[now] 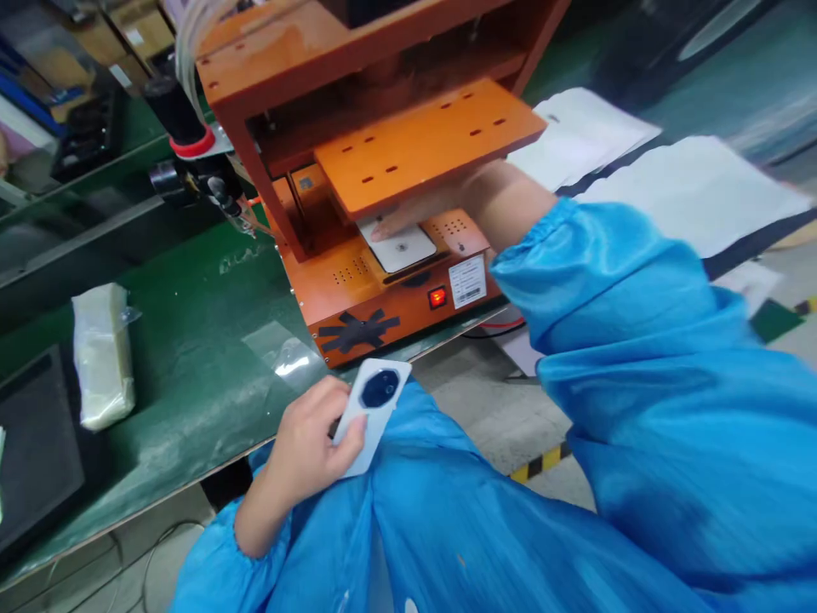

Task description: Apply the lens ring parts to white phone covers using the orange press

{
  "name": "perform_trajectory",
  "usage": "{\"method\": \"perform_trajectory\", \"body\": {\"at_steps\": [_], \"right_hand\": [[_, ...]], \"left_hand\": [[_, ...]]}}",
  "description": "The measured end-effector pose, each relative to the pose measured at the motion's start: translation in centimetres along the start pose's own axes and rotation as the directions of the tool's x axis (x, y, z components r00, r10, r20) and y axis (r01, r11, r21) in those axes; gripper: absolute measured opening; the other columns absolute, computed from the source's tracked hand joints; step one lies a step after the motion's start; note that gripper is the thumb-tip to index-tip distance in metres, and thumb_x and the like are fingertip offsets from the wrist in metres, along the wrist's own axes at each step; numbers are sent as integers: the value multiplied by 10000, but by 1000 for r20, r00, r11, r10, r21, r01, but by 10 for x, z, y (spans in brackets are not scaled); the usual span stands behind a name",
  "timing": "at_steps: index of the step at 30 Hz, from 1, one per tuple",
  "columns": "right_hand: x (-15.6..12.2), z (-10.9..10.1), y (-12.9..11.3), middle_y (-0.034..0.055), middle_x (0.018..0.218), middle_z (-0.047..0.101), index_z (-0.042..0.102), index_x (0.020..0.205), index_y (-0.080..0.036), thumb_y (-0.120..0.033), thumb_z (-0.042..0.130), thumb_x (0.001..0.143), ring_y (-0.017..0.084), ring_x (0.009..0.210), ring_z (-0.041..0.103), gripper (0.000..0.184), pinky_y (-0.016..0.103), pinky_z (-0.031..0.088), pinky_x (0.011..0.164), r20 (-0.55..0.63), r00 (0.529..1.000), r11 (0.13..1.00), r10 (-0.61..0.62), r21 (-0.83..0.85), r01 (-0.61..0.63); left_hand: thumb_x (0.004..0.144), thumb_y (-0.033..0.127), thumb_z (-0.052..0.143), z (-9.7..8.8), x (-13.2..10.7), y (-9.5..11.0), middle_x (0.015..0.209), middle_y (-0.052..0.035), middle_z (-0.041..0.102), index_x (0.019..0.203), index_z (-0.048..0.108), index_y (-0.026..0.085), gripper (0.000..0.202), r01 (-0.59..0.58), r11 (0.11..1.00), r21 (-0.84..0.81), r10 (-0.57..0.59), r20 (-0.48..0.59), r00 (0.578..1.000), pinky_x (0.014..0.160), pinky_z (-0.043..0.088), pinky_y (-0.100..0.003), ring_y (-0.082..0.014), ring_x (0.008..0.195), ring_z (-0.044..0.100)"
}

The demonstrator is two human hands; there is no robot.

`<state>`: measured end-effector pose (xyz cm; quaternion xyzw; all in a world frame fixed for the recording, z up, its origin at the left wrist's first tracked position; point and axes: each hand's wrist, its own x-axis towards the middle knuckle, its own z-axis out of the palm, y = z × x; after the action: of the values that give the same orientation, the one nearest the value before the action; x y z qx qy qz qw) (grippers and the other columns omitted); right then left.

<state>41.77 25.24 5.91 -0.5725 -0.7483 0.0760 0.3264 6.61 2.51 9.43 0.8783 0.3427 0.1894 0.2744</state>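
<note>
My left hand (316, 434) is closed round a pale smartphone (374, 424), held above my lap with its dark oval camera area facing up. My right hand (434, 204) reaches in from the right under the raised orange plate (434, 145) of a press machine (357, 294). Its fingers stretch out over a white flat panel (408, 250) with rounded corners and a small round mark, lying in the machine's bed. One fingertip touches the panel's left part. The overhanging plate partly hides this hand and the panel's far end.
A lit red switch (437, 297) is on the machine's front. On the green table (210, 340) lie a wrapped pale stack (103, 356) and a clear film (284, 351). White sheets (689, 187) lie to the right. An air regulator (191, 153) with hoses stands at the machine's left.
</note>
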Motion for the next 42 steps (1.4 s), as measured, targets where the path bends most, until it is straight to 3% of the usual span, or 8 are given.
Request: {"method": "perform_trajectory", "body": {"at_steps": [3, 6, 11, 25, 31, 35, 38, 42], "right_hand": [[-34, -28, -21, 184, 1329, 764, 696, 1322, -36, -730, 869, 786, 365, 1291, 701, 894, 559, 537, 1145, 125, 991, 991, -52, -115, 67], [-114, -40, -42, 160, 1458, 691, 612, 1482, -189, -558, 700, 1026, 343, 1411, 622, 594, 580, 487, 1230, -268, 963, 996, -38, -90, 15], [-244, -18, -45, 141, 1266, 754, 710, 1368, -221, -324, 455, 1122, 309, 1215, 699, 369, 560, 564, 1078, -686, 711, 935, 155, -130, -329], [-246, -16, -29, 131, 1145, 739, 764, 1352, -248, -120, 441, 1048, 270, 1087, 687, 462, 475, 609, 958, -612, 780, 940, 133, -173, -296], [-265, -12, -117, 99, 1070, 780, 731, 1227, -222, -454, 687, 1027, 236, 964, 751, 310, 399, 643, 883, -367, 913, 924, 181, 381, -30], [-278, 9, -164, 50, 889, 797, 756, 1024, -205, -505, 719, 1015, 168, 754, 751, 302, 276, 619, 710, -135, 970, 746, 203, 663, -64], [-273, -14, -134, 49, 921, 819, 771, 1001, -227, -460, 713, 1028, 178, 768, 766, 241, 287, 633, 705, -359, 828, 745, 430, 660, -100], [-216, -96, -25, 77, 1135, 821, 745, 1183, -235, -509, 708, 1003, 254, 1008, 783, 330, 392, 660, 874, -725, 445, 842, 526, 515, -158]], "left_hand": [[1016, 215, 561, 22, 16, 1, 1203, -183, 770, 803, 609, 190, 219, -185, 956, 226, 203, -59, 977, 786, 632, -362, -263, 971, 774], [1006, 154, 554, 39, 23, -3, 1502, -243, 671, 787, 569, 201, 224, -183, 914, 362, 241, -120, 963, 785, 641, -378, -267, 1005, 782], [1001, 126, 554, 43, 26, -13, 1678, -258, 486, 757, 532, 212, 260, -134, 844, 520, 220, -108, 969, 627, 572, -386, -205, 731, 708], [1027, 226, 583, 36, 24, -14, 1669, -83, 565, 752, 511, 207, 284, -42, 873, 487, 137, -161, 978, 404, 310, -329, -80, 468, 538], [1076, 241, 551, 40, 28, 1, 1115, -75, 741, 1026, 689, 222, 148, -97, 995, 9, 93, -408, 908, 843, 591, -266, -202, 1038, 744], [1063, 237, 570, 56, 25, 7, 1215, -78, 723, 1177, 717, 241, 187, -151, 985, -79, 113, -359, 927, 877, 604, -293, -210, 1080, 733], [1027, 325, 611, 48, 7, -17, 1444, -124, 666, 1342, 702, 253, 335, -173, 982, 79, 189, -335, 923, 1010, 587, -411, -295, 1271, 681], [947, 399, 662, 19, -41, -86, 1334, -84, 731, 1377, 696, 348, 434, 133, 957, 258, 20, -516, 856, 1029, 559, -602, -374, 1142, 709]]}}
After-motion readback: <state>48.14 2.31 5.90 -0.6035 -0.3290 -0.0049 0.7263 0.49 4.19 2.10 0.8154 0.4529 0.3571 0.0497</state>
